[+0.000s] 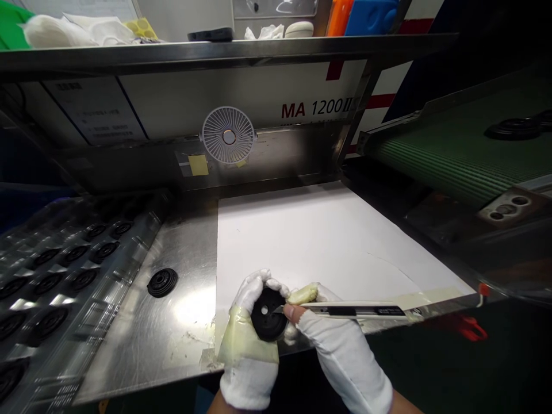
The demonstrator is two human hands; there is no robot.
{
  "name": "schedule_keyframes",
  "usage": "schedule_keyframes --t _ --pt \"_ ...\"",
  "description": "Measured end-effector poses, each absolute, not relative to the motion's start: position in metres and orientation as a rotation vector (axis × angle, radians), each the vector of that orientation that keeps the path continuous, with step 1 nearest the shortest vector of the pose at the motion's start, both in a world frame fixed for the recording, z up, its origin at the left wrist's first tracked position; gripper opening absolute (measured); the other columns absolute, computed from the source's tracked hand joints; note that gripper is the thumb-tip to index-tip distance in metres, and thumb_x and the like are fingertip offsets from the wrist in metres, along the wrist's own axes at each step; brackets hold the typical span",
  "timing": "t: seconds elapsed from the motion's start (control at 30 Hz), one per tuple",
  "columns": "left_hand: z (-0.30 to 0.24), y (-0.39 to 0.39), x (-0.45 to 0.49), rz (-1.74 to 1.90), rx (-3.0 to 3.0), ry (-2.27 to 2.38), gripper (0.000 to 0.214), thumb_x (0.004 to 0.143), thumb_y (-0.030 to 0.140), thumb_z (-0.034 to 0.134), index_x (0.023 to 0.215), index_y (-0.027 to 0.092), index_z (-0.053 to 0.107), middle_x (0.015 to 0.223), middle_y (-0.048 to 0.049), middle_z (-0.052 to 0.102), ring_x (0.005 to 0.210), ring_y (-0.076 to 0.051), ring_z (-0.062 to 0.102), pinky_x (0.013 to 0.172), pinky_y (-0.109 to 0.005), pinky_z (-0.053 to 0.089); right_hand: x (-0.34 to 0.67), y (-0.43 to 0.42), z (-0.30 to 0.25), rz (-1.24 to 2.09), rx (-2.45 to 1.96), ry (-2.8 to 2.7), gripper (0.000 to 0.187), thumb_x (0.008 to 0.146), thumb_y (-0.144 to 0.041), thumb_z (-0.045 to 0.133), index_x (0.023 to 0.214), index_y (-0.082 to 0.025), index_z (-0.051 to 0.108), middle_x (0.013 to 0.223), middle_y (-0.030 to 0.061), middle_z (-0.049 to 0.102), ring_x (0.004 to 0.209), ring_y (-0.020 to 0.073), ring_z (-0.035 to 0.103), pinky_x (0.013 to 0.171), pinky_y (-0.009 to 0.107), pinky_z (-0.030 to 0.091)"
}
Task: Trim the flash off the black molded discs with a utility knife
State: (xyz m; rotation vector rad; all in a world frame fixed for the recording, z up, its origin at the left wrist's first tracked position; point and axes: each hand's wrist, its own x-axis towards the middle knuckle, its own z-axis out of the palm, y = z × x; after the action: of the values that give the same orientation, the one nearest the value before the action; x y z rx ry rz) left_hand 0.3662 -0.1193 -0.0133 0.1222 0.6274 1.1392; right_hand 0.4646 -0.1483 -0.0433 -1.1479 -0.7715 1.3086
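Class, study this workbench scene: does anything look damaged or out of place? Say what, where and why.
The white rectangular sheet has a thin dark crack-like line running across its right side, which looks like a crease or tear in an otherwise smooth surface.

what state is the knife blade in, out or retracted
Out. The blade of the knife projects past the fingers of the right hand, its tip at the black disc in the left hand.

A hard white glare burns on the steel tabletop (192, 307) just left of your left hand (250, 339), and the white sheet (302, 241) beyond your grip shines bright. Past your right hand (345, 356), the frame falls dark. The edges bow with wide-angle distortion, and the black disc (268, 314) in your grip shows little detail.
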Motion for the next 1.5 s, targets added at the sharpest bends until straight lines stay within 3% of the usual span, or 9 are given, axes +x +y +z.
schedule_keyframes --t 0.17,0.3,0.37,0.47,0.63,0.83,1.0,1.3,1.5 --pt "-0.011 -0.113 0.367 1.081 0.07 0.59 0.011 0.08 0.026 0.053 0.077 0.019 0.06 0.07 -0.0008 0.059 0.073 -0.015 0.058 0.054 -0.023 0.045 0.462 -0.148 -0.044 1.245 -1.059 -0.732 0.015 0.076 -0.028 0.067 0.075 -0.018 0.056 0.071 -0.0013 0.058 0.067 0.0153 0.056 0.07 0.031 0.047" --pt "-0.015 -0.118 0.362 1.044 0.238 0.718 0.029 0.079 0.038 0.053 0.101 0.021 0.06 0.102 -0.0078 0.062 0.096 -0.024 0.057 0.064 -0.031 0.05 0.468 -0.146 -0.036 1.279 -0.975 -0.663 0.013 0.076 -0.026 0.067 0.074 -0.017 0.058 0.067 -0.0014 0.057 0.065 0.0137 0.054 0.07 0.029 0.046" --pt "-0.022 -0.122 0.358 1.01 0.42 0.777 0.036 0.078 0.039 0.056 0.108 0.019 0.058 0.105 -0.0111 0.062 0.095 -0.025 0.058 0.072 -0.035 0.05 0.472 -0.147 -0.03 1.359 -0.921 -0.593 0.014 0.074 -0.027 0.068 0.073 -0.017 0.059 0.063 -0.0017 0.055 0.059 0.0124 0.053 0.065 0.028 0.046" --pt "-0.035 -0.124 0.352 0.95 0.706 0.843 0.031 0.073 0.027 0.063 0.102 0.016 0.062 0.093 -0.01 0.066 0.087 -0.023 0.061 0.075 -0.033 0.048 0.477 -0.15 -0.021 1.515 -0.84 -0.475 0.014 0.073 -0.028 0.069 0.073 -0.017 0.06 0.06 -0.0018 0.053 0.055 0.0117 0.05 0.056 0.025 0.045" --pt "-0.051 -0.122 0.353 1.086 0.853 0.964 0.024 0.06 0.005 0.064 0.079 0.017 0.068 0.084 -0.0055 0.067 0.082 -0.02 0.061 0.075 -0.028 0.048 0.477 -0.154 -0.015 1.471 -0.821 -0.431 0.015 0.07 -0.022 0.07 0.082 -0.019 0.063 0.076 0.0004 0.057 0.062 0.0127 0.051 0.065 0.027 0.047" --pt "-0.049 -0.125 0.364 1.183 0.753 0.872 0.014 0.065 0.009 0.066 0.076 0.018 0.067 0.08 -0.0045 0.067 0.078 -0.018 0.062 0.073 -0.028 0.048 0.475 -0.154 -0.018 1.407 -0.883 -0.412 0.02 0.067 -0.022 0.073 0.059 -0.018 0.054 0.056 -0.0055 0.045 0.047 0.0072 0.038 0.045 0.018 0.036" --pt "-0.047 -0.13 0.368 1.207 0.686 0.86 0.016 0.065 0.008 0.065 0.077 0.019 0.065 0.081 -0.0044 0.068 0.079 -0.018 0.062 0.075 -0.026 0.048 0.475 -0.157 -0.017 1.411 -0.883 -0.434 0.024 0.069 -0.024 0.071 0.055 -0.018 0.053 0.052 -0.0047 0.044 0.046 0.0083 0.039 0.045 0.021 0.037" --pt "-0.054 -0.13 0.368 1.217 0.703 0.85 0.016 0.066 0.011 0.062 0.08 0.019 0.063 0.084 -0.004 0.068 0.084 -0.018 0.062 0.077 -0.027 0.049 0.475 -0.158 -0.01 1.391 -0.931 -0.44 0.021 0.066 -0.027 0.073 0.064 -0.018 0.055 0.056 -0.0046 0.049 0.048 0.0092 0.043 0.05 0.022 0.041" --pt "-0.053 -0.131 0.368 1.18 0.695 0.91 0.015 0.065 0.014 0.063 0.079 0.019 0.062 0.083 -0.0048 0.068 0.081 -0.02 0.063 0.071 -0.028 0.051 0.475 -0.162 -0.012 1.424 -0.929 -0.465 0.025 0.067 -0.03 0.072 0.059 -0.017 0.052 0.052 -0.0043 0.047 0.046 0.0085 0.041 0.046 0.021 0.037"
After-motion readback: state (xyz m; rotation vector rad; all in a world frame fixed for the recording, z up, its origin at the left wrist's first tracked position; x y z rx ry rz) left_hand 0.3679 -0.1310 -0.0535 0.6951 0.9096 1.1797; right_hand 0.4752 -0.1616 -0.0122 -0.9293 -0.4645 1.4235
